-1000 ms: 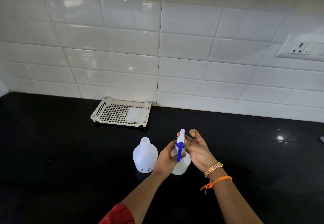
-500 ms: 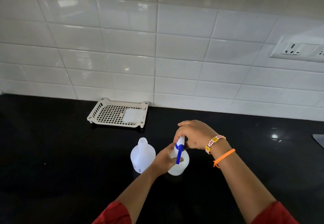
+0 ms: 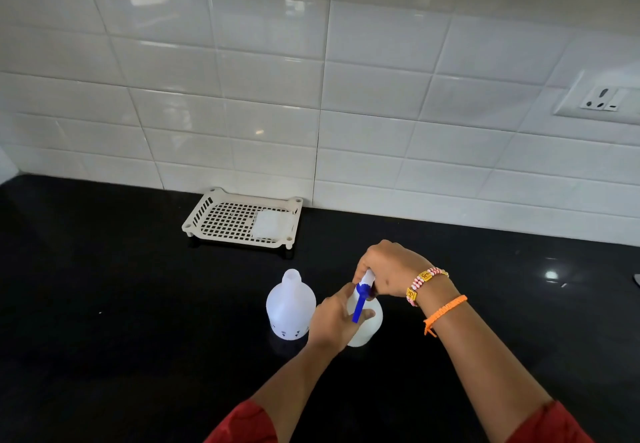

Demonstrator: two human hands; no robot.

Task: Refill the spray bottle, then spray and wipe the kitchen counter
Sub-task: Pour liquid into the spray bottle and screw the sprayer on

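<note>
Two bottles, one tray on my black worktop (image 3: 121,304).
My left hand (image 3: 334,321) grips the spray bottle (image 3: 369,326); my right hand (image 3: 391,267) pinches its spray head (image 3: 363,292). Open bottle (image 3: 290,307) left; tray (image 3: 239,217) far.

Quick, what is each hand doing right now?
Left hand: closed around the body of the spray bottle, steadying it.
Right hand: closed over the spray head on top.

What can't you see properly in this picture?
Head view only:
- Spray bottle: the left hand covers its side, the right hand covers the sprayer top.
- Liquid level in either bottle: cannot tell.
- Grey object: cut off by the right edge.
- Marks on open bottle: too small.
</note>
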